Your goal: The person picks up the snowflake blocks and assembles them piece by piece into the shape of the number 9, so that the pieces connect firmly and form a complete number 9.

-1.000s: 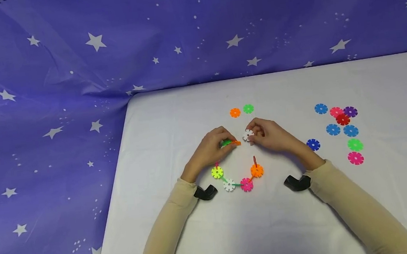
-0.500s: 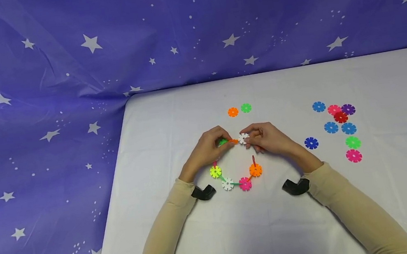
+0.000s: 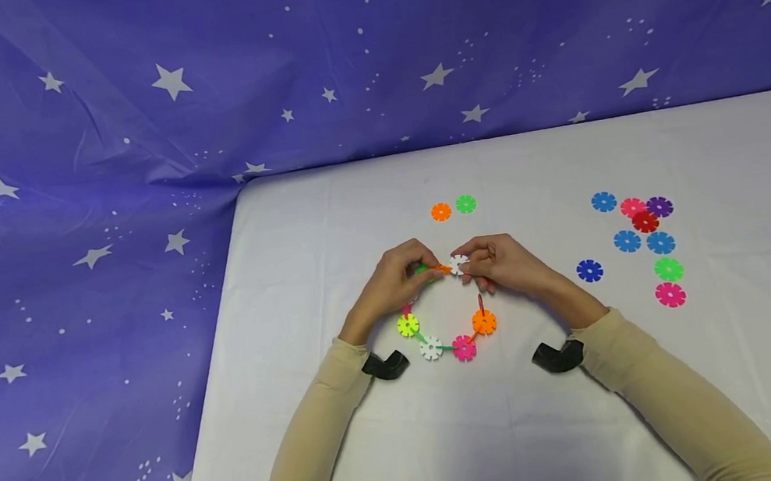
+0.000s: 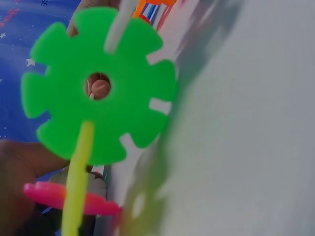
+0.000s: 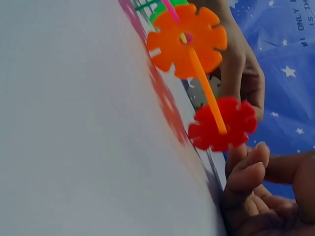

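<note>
In the head view, my left hand (image 3: pixel 393 279) pinches an orange slotted disc (image 3: pixel 444 269), seen edge-on, beside a green disc (image 3: pixel 420 268) partly covered by the fingers. My right hand (image 3: pixel 504 266) pinches a white slotted disc (image 3: pixel 457 264), its edge against the orange disc. Below lies a curved chain of interlocked discs, including yellow (image 3: pixel 408 325), white (image 3: pixel 431 348), pink (image 3: pixel 464 348) and orange (image 3: pixel 484 322). A red disc (image 5: pixel 236 123) ends the chain's right side in the right wrist view. A chain disc, green (image 4: pixel 130 88), fills much of the left wrist view. The left hand hides where the chain continues.
Loose orange (image 3: pixel 441 212) and green (image 3: pixel 466 204) discs lie beyond the hands. Several more, among them a dark blue disc (image 3: pixel 589 271) and a red disc (image 3: pixel 645 222), are scattered to the right. A star-patterned purple cloth (image 3: pixel 339 65) borders the white table (image 3: pixel 326 207).
My right hand has moved left with the white disc, closing the gap to the orange disc. The left hand keeps its hold, and the chain below stays in place.
</note>
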{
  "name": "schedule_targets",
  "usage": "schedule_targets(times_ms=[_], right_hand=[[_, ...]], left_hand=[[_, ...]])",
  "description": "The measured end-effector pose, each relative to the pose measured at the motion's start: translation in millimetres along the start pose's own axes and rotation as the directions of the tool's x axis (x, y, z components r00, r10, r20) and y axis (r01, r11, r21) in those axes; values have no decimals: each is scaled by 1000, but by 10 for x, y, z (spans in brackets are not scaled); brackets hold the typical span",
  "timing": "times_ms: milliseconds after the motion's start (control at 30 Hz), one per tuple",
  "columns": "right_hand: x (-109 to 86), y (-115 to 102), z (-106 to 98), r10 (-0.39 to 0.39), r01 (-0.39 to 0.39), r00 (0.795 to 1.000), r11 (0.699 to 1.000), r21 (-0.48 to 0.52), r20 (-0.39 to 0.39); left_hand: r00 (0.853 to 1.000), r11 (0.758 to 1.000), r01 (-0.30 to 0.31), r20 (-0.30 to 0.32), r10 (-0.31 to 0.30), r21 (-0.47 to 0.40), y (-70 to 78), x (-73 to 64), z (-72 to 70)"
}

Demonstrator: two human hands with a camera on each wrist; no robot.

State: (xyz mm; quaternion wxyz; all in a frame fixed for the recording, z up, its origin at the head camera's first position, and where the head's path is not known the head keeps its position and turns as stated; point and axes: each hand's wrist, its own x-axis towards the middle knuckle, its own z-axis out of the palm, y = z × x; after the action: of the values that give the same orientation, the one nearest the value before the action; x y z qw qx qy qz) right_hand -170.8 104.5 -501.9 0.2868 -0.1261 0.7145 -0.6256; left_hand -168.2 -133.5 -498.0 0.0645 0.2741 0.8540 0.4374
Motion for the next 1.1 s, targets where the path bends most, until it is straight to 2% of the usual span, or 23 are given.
schedule_targets(times_ms=[300,500,600,700,767,833,900,967,1100], right_hand=[[28,3,68,-65,68,997,994,91,-33],[73,-20,80,-78,79,997,992,97,-14],[77,-41,49,-49,49,999,998,33,-4],[92,-70,-52,-78,74,997,987,-140,-27],[134,-87,-144,-146,118,986,949,-293,-75],[213,-103,-228,-233,156,964,886,-437,-128],[311,-128,-282,-288,162,945,826,-541,-157],[419,-158,-305,-298,151,943,777,-611,-146],[587,-239,-279,-254,101,962,682,-725,-104]], left_hand=[[998,998,-35,-54,32,-55,-23,5,30],[997,998,-47,-64,44,-35,-19,11,1],[998,999,-43,-48,42,-24,-16,13,-5],[1000,1000,-30,-4,30,-1,-14,18,0],[999,1000,-19,30,18,23,-11,17,0],[999,999,-7,53,4,50,-2,16,-11],[997,997,3,73,-8,76,8,13,-26],[995,996,17,95,-26,92,21,9,-42],[989,992,29,142,-47,126,45,15,-63]])
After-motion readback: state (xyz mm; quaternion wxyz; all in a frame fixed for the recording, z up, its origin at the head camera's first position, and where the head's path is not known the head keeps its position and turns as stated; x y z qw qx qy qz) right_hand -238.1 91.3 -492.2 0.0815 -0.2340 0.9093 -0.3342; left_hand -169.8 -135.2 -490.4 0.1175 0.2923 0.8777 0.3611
